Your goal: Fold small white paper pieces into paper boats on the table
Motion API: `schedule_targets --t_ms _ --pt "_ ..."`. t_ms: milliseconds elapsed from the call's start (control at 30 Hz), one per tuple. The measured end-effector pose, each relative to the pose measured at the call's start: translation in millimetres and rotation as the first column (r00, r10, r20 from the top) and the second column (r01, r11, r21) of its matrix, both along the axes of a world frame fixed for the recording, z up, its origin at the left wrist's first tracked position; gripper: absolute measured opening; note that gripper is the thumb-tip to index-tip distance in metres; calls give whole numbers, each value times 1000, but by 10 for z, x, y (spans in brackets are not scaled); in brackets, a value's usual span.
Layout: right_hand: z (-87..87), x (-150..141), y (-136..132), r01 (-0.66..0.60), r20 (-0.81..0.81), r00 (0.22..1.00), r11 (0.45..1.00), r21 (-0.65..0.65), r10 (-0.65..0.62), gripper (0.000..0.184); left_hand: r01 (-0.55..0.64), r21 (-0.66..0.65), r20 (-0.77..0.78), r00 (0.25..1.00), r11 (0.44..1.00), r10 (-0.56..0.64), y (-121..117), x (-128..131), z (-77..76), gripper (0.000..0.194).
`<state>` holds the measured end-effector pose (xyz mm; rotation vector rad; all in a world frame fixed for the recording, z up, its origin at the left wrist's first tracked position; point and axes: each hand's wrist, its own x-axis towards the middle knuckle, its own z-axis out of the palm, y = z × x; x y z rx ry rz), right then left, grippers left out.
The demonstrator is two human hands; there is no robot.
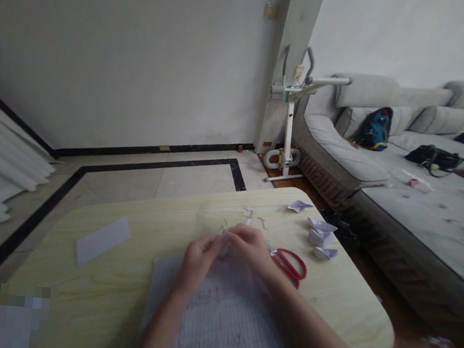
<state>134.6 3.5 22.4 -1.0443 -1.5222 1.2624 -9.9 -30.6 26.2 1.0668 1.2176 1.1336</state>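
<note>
My left hand (200, 253) and my right hand (252, 247) meet over the middle of the table, fingers closed in a pinch. Between the fingertips is a small piece of white paper (224, 241), mostly hidden and blurred. Beneath my forearms lies a lined sheet with handwriting (221, 326). Scissors with red handles (294, 267) rest just right of my right hand, their blades partly covered by it. Thin paper scraps (250, 216) are scattered beyond my fingers. Several small folded paper shapes (322, 226) stand along the table's right side.
A white paper rectangle (102, 241) lies on the left of the pale wooden table (129, 306). Beyond the right edge is a grey sofa (420, 214) with a blue backpack (376, 129) and a black bag (436, 158). White exercise equipment (290, 119) stands behind the table.
</note>
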Motion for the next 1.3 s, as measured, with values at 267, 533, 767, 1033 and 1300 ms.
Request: schedule_targets --t_ms 267,533,767,1033,1300 --pt "-49 -8 20 4 -33 999 1000 -13 -5 18 43 60 -94 995 997 -37 -7 5 -97 33" --pt "-43 -22 34 1 28 1000 999 -40 0 19 21 85 -168 986 996 -7 -9 -11 -94 32" --pt "-49 -3 46 16 45 999 1000 -17 -16 20 31 68 -178 984 997 -19 -2 -19 -116 32" --pt "-70 -10 37 8 25 1000 999 -39 -7 18 88 3 -123 989 996 -87 -12 -5 -128 32" --pt "-3 -12 1 -41 13 999 995 -91 42 22 124 -43 -26 992 991 -125 -29 -29 -71 27"
